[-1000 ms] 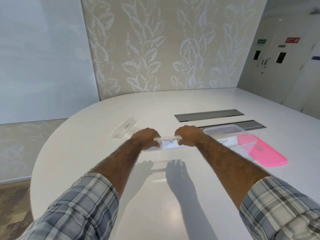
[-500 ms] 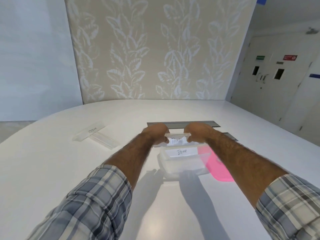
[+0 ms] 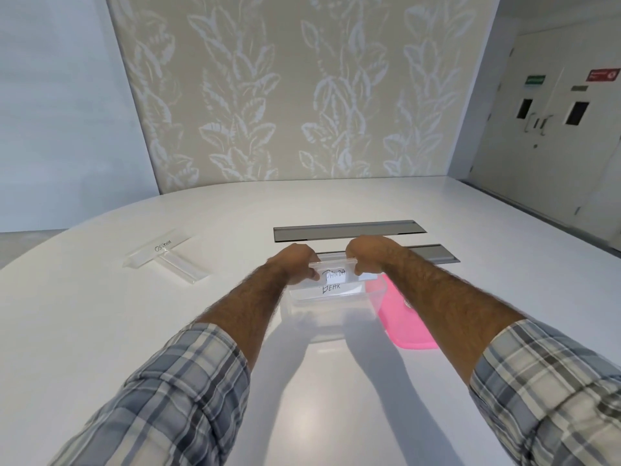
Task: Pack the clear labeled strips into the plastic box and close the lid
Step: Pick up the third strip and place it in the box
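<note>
Over the open plastic box (image 3: 331, 314), both hands held one clear strip marked PANDA (image 3: 334, 273) by its ends, the left hand (image 3: 297, 264) pinching the left end and the right hand (image 3: 368, 255) pinching the right. The strip sat level at the box's far rim, and just below it a second strip reading BEAR (image 3: 331, 288) was already inside the box. The pink lid (image 3: 405, 319) lay flat on the white table (image 3: 134, 331), touching the box's right side. Well off to the left, two more clear strips (image 3: 166, 255) lay crossed on the table, one with writing too small to read.
</note>
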Action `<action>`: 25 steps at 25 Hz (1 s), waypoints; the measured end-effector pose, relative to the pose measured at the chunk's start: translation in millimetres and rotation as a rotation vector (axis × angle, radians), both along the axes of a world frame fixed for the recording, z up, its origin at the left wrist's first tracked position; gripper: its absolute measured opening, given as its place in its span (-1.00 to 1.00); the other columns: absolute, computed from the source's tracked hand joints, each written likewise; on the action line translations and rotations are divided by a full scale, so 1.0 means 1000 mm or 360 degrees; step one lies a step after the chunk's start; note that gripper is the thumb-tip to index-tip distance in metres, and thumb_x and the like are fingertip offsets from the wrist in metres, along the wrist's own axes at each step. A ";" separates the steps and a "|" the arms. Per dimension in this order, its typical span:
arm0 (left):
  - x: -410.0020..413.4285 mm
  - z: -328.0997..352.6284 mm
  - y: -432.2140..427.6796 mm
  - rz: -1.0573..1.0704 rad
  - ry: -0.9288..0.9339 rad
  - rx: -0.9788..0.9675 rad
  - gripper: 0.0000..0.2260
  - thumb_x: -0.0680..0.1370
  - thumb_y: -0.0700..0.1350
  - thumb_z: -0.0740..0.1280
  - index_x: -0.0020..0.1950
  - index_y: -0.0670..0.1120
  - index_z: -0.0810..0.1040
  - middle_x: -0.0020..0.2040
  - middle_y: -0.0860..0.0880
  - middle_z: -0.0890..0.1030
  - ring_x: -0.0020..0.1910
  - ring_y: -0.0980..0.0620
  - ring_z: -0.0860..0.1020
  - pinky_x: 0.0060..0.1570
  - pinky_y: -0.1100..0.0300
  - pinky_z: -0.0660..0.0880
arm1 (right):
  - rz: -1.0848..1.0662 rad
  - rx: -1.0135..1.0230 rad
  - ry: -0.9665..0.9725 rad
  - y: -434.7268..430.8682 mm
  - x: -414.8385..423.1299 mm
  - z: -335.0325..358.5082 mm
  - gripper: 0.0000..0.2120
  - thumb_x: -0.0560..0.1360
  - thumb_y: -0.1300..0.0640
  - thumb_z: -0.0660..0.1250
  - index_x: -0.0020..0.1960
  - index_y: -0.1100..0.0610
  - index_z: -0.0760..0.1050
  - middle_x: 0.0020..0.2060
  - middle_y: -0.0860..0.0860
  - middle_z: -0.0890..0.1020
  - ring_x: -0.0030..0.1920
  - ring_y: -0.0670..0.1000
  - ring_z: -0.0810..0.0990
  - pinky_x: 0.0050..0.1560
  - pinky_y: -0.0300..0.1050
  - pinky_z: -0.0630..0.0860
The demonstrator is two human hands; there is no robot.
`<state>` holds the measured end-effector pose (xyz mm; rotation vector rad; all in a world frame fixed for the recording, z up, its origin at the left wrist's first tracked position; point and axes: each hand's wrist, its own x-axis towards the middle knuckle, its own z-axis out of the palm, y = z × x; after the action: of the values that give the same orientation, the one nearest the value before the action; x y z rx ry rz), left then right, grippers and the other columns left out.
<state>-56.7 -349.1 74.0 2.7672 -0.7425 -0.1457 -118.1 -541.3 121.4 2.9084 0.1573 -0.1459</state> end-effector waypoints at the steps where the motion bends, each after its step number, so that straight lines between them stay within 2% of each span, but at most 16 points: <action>1: 0.002 -0.002 -0.002 0.0006 0.0005 0.0000 -0.57 0.42 0.06 0.49 0.27 0.06 0.59 0.22 0.03 0.60 0.25 -0.04 0.52 0.20 -0.07 0.50 | 0.0008 -0.0019 0.0022 -0.002 0.002 0.000 -0.54 0.46 0.11 0.44 0.33 0.10 0.48 0.28 0.04 0.54 0.27 0.11 0.52 0.14 -0.04 0.48; 5: 0.008 -0.005 -0.011 0.0018 0.0031 0.0001 -0.55 0.42 0.04 0.50 0.30 0.03 0.57 0.27 0.02 0.58 0.26 -0.04 0.51 0.24 -0.08 0.47 | 0.0036 -0.0118 0.0079 -0.004 0.006 0.003 -0.58 0.48 0.15 0.42 0.32 0.15 0.48 0.25 0.06 0.56 0.23 0.12 0.55 0.07 -0.04 0.50; 9: 0.009 -0.009 -0.017 0.0026 0.0020 0.0086 -0.54 0.41 0.03 0.51 0.29 0.03 0.56 0.25 0.04 0.58 0.24 -0.03 0.52 0.22 -0.08 0.48 | 0.0056 -0.0163 0.0100 -0.005 0.010 -0.005 -0.57 0.47 0.16 0.42 0.32 0.18 0.48 0.23 0.08 0.57 0.19 0.13 0.58 0.11 -0.01 0.56; 13: 0.009 -0.010 -0.020 -0.0001 -0.0010 0.0247 -0.56 0.42 0.02 0.51 0.28 0.03 0.57 0.21 0.02 0.61 0.19 -0.05 0.55 0.13 0.00 0.50 | 0.0089 -0.0160 0.0132 -0.004 0.017 -0.019 -0.55 0.46 0.14 0.43 0.33 0.17 0.47 0.24 0.08 0.56 0.20 0.13 0.57 0.12 0.00 0.55; 16: 0.007 -0.013 -0.024 -0.0006 -0.0026 0.0340 -0.53 0.44 0.01 0.50 0.34 0.01 0.54 0.25 0.02 0.59 0.22 -0.06 0.55 -0.02 0.12 0.43 | 0.0088 -0.0186 0.0217 -0.004 0.025 -0.032 -0.56 0.44 0.15 0.45 0.29 0.19 0.49 0.21 0.10 0.59 0.16 0.15 0.59 0.09 0.02 0.57; 21: 0.005 -0.031 -0.033 -0.0021 0.0031 0.0459 -0.54 0.46 -0.02 0.49 0.34 -0.01 0.53 0.26 -0.01 0.59 0.22 -0.07 0.55 -0.04 0.13 0.42 | 0.0101 -0.0142 0.0307 -0.007 0.038 -0.058 -0.56 0.42 0.18 0.46 0.28 0.21 0.50 0.19 0.11 0.60 0.16 0.15 0.60 0.08 0.00 0.58; 23: 0.005 -0.034 -0.035 -0.0044 0.0013 0.0511 -0.57 0.45 -0.03 0.49 0.31 -0.01 0.55 0.22 -0.02 0.61 0.17 -0.08 0.58 -0.06 0.13 0.45 | 0.0120 -0.0144 0.0339 -0.007 0.043 -0.068 -0.68 0.43 0.19 0.44 0.16 0.23 0.54 0.11 0.12 0.63 0.12 0.15 0.62 0.03 -0.02 0.58; 25: 0.006 -0.034 -0.037 -0.0096 -0.0052 0.0579 -0.62 0.46 -0.05 0.48 0.27 -0.03 0.57 0.17 -0.03 0.63 0.10 -0.10 0.60 -0.09 0.12 0.47 | 0.0121 -0.0145 0.0349 -0.006 0.046 -0.074 -0.88 0.43 0.21 0.43 -0.17 0.20 0.49 -0.11 0.10 0.63 -0.02 0.15 0.63 -0.04 -0.05 0.59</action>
<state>-50.8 -385.7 40.3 3.0954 -0.8860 -0.2732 -71.8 -547.7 47.2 2.7847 0.2893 -0.4475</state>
